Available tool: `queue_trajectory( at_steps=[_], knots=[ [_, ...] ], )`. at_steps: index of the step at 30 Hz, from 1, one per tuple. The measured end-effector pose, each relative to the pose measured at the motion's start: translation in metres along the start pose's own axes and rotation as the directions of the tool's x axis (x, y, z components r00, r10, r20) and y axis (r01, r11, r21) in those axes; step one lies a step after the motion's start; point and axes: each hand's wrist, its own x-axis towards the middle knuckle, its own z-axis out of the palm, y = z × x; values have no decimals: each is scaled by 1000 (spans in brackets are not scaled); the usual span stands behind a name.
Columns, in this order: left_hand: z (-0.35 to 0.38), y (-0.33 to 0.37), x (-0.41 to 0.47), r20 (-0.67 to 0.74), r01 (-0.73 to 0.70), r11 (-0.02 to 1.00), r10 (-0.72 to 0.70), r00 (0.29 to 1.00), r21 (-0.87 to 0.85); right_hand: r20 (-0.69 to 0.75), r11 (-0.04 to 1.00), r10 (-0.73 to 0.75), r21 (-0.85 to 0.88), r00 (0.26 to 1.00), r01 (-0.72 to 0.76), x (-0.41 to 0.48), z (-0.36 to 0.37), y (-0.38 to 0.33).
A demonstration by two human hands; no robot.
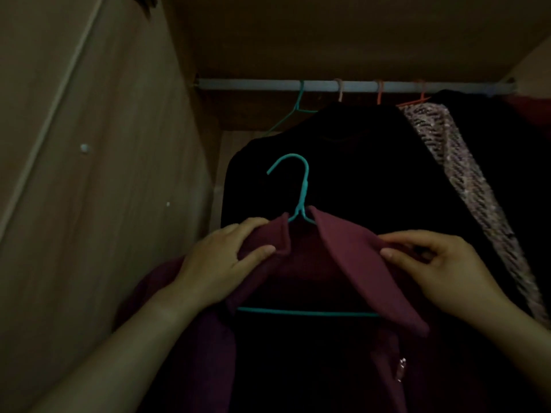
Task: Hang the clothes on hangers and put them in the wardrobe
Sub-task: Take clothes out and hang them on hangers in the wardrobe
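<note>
1. Maroon garment [313, 272], head view: it sits on a teal hanger [301, 186], with its collar folded outward on both sides of the hanger's neck. The hanger's lower bar shows across the open front.
2. Position: the garment and its hanger are in front of the open wardrobe, low in the view and below the rail [253, 84]. The hook is free and touches nothing.
3. Left hand [220, 263]: it grips the garment's left shoulder, with the fingers curled over the top fold and the thumb pressed on the front of the cloth.
4. Right hand [438, 263]: it pinches the outer edge of the right collar flap between thumb and fingers.
5. Wardrobe interior: a black garment [357, 162] hangs from the rail directly behind the teal hook. A second teal hanger [298, 105] hangs to its left, partly hidden by it.
6. Further right on the rail are a pale hook [339, 90] and two orange hooks [380, 93]. A speckled, light-patterned garment [459, 174] slopes down to the right, with more dark clothing beyond it.
7. Wood-grain side panel [104, 174]: it fills the left of the view.
8. Small metal fitting [401, 369]: it glints on the maroon garment's lower right front. Its kind cannot be told in the dim light.
</note>
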Motion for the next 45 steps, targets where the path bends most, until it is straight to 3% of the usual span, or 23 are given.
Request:
queue_trajectory(
  at_steps=[6, 9, 11, 16, 24, 34, 39, 45],
  knots=[
    [-18, 42, -44, -123, 105, 987, -119, 985, -120, 206, 982, -122, 165, 971, 88, -36, -15, -42],
    [-39, 71, -72, -188, 157, 976, -184, 965, -151, 214, 985, -168, 71, 962, 156, -59, -21, -74],
    [-59, 92, -92, -232, 179, 966, -220, 947, -185, 168, 983, -177, -26, 970, 184, -75, -24, -97],
    [-117, 150, -156, -258, 197, 953, -255, 932, -231, -103, 991, -119, -79, 988, 111, -132, -52, -165],
    [-179, 249, -260, -121, 224, 946, -257, 959, -234, -153, 990, 33, -129, 988, -53, -264, -128, -258],
    [-207, 415, -362, 96, 131, 910, -101, 990, -394, -241, 915, 270, -237, 932, -326, -431, -284, -345],
    [-195, 527, -445, 338, 238, 788, -39, 940, -568, -291, 751, 517, -298, 805, -590, -557, -376, -389],
    [-200, 683, -533, 561, 357, 612, 175, 809, -705, -441, 473, 633, -430, 636, -769, -687, -507, -474]
  ],
)
